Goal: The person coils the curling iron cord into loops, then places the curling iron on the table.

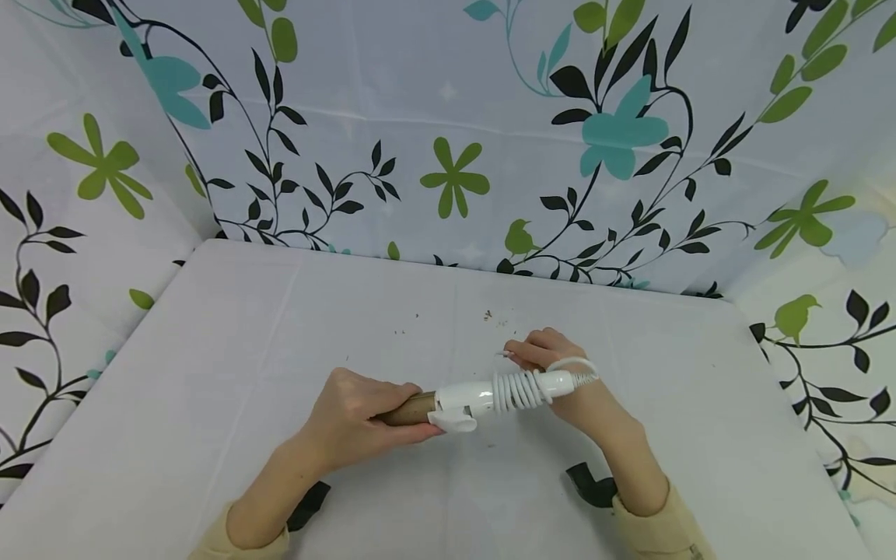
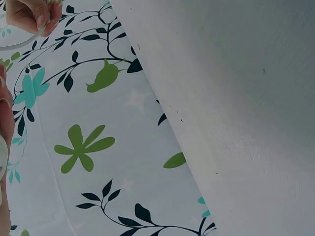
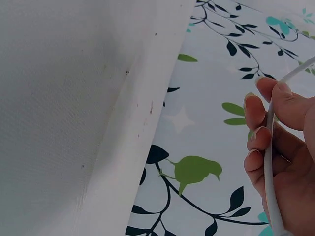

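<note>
A curling iron with a white handle (image 1: 462,397) and a brown-gold barrel (image 1: 409,411) is held above the white table, slanting up to the right. My left hand (image 1: 350,416) grips it by the barrel, thumb on top and fingers beneath, near the white clip lever (image 1: 455,421). Several loops of white cord (image 1: 521,390) are wound around the handle. Beyond the handle's end, my right hand (image 1: 549,348) pinches the free cord (image 3: 269,147) between thumb and index finger, other fingers curled. Only the edge of the left hand (image 2: 5,113) shows in the left wrist view.
The white table (image 1: 245,350) has small dark specks and brown crumbs (image 1: 488,315) towards its far side. A white cloth (image 1: 392,85) with leaf, flower and bird prints hangs behind and at both sides. Black straps (image 1: 593,486) show beside both wrists.
</note>
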### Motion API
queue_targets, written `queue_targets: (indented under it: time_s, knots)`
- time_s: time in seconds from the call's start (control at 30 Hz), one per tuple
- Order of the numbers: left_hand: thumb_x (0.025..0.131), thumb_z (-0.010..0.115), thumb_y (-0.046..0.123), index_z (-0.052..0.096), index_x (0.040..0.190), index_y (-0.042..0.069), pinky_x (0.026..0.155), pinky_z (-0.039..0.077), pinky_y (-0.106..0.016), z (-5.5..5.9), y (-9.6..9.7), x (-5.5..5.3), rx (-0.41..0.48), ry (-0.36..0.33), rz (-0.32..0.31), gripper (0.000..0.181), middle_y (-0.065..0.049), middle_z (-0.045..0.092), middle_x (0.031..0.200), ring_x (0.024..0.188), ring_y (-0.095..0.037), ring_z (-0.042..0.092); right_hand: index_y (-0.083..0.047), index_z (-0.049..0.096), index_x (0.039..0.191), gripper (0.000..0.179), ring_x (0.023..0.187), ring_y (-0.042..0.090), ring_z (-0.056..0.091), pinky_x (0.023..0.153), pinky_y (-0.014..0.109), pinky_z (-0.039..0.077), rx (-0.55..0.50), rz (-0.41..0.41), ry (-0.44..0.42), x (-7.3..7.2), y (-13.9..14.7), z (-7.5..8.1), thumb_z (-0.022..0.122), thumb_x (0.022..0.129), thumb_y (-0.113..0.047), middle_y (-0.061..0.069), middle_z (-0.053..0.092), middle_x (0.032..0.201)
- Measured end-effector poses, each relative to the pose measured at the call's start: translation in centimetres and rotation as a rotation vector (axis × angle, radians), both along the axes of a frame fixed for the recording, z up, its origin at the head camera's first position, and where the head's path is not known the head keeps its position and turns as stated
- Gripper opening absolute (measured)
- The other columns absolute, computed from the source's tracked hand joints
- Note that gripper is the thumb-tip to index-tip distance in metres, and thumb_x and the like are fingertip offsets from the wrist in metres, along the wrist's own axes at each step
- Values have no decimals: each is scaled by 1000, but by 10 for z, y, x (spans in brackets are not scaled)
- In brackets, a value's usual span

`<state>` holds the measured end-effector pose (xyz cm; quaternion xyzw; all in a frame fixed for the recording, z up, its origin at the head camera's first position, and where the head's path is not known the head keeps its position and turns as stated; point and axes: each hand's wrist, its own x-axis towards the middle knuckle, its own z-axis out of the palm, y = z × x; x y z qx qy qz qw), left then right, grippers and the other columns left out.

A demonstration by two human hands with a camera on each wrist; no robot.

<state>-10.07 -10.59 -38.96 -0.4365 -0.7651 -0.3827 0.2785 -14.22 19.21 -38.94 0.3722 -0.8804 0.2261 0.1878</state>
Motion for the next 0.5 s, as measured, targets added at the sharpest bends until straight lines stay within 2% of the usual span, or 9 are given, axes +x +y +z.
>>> queue_targets:
  time_s: [0.13, 0.23, 0.33, 0.5]
  knots:
    - [78, 86, 37, 76, 77, 11, 47, 39, -9, 0, -1, -1, 61, -59, 80, 27, 6, 70, 63, 46, 2, 56, -3, 73, 104, 26, 83, 18, 61, 71, 35, 54, 40, -73, -82, 2, 0, -2, 78, 80, 7, 6, 67, 89]
    - [81, 83, 41, 78, 76, 11, 44, 35, -8, -1, -1, 0, 92, -108, 171, 31, 6, 70, 62, 44, 3, 54, -2, 74, 102, 17, 83, 18, 61, 70, 33, 53, 29, -92, -124, 1, -1, -4, 75, 86, 2, 7, 69, 92]
    - [82, 80, 46, 79, 76, 14, 43, 32, -8, -2, -1, 1, 103, -148, 260, 33, 8, 69, 61, 43, 5, 50, -3, 76, 103, 16, 78, 15, 56, 65, 27, 50, 16, -68, -110, 0, -2, -4, 74, 88, -2, 3, 69, 87]
    - [79, 83, 45, 79, 76, 18, 42, 28, -8, -1, 0, 4, 81, -198, 340, 27, 13, 65, 57, 42, 9, 42, -4, 76, 103, 15, 72, 11, 49, 61, 24, 44, -1, -54, -88, 0, -3, -6, 73, 89, -4, -2, 66, 79]
